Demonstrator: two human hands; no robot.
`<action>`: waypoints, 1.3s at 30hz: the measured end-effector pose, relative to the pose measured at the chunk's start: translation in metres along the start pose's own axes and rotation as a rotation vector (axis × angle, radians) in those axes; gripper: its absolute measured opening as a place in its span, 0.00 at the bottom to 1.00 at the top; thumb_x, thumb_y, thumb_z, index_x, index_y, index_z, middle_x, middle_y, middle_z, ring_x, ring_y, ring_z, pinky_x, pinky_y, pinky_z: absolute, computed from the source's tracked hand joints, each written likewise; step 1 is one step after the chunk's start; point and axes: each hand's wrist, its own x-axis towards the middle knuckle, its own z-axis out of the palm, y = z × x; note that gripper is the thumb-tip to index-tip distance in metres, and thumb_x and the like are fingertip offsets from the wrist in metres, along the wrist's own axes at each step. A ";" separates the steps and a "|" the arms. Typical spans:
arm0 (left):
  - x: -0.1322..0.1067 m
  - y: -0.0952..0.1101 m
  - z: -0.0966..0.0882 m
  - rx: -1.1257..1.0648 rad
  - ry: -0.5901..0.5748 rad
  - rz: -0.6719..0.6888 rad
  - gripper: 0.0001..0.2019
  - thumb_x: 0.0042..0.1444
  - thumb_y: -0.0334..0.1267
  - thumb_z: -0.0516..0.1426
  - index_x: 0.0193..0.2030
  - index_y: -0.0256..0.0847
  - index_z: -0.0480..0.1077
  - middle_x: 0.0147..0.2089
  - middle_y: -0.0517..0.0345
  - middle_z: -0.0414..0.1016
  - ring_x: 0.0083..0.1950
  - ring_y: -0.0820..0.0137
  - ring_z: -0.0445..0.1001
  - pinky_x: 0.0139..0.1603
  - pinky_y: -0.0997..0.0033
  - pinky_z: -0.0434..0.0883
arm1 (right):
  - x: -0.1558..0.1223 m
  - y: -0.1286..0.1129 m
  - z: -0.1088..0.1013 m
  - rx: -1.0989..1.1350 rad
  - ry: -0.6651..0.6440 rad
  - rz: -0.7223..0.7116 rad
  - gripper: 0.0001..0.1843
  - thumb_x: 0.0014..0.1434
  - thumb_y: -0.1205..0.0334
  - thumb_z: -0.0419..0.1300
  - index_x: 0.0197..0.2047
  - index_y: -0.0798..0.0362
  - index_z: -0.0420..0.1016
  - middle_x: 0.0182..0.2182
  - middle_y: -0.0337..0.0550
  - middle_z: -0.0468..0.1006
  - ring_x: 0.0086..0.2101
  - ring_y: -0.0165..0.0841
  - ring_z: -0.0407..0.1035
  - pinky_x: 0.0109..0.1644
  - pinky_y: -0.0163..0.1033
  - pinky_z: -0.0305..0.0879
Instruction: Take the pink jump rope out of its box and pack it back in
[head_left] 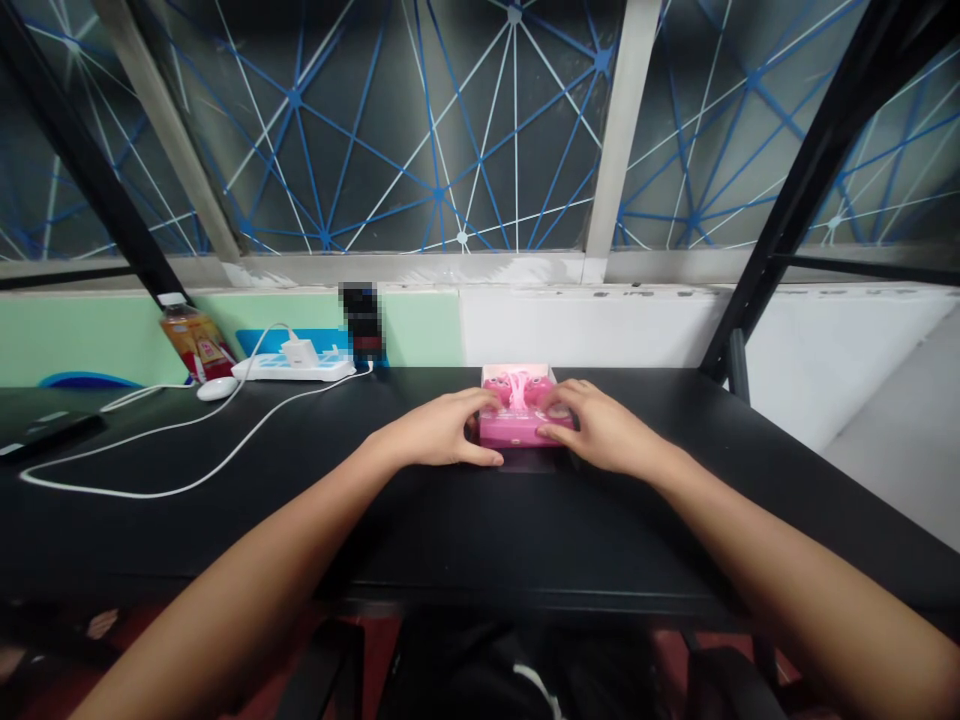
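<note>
Reaching forward, left hand (442, 430) and right hand (604, 432) flanking pink box (517, 428), 2 grips pinching its sides

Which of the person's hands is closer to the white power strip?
Left. The left hand holds the left side of the pink box, to the right of the power strip; the right hand holds the box's right side, farther away.

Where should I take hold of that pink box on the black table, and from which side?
Take the pink box by its left and right end walls, one hand from each side, where the left hand and right hand rest now. It lies flat and low on the table, wider than tall, so a sideways squeeze probably holds better than pressing from above.
</note>
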 end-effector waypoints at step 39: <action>-0.012 0.006 -0.008 0.102 0.120 -0.184 0.19 0.55 0.46 0.57 0.52 0.45 0.67 0.28 0.64 0.72 0.30 0.69 0.73 0.30 0.73 0.62 | -0.002 -0.020 -0.020 -0.095 -0.156 0.099 0.24 0.61 0.52 0.57 0.58 0.50 0.67 0.28 0.40 0.78 0.27 0.35 0.70 0.29 0.36 0.55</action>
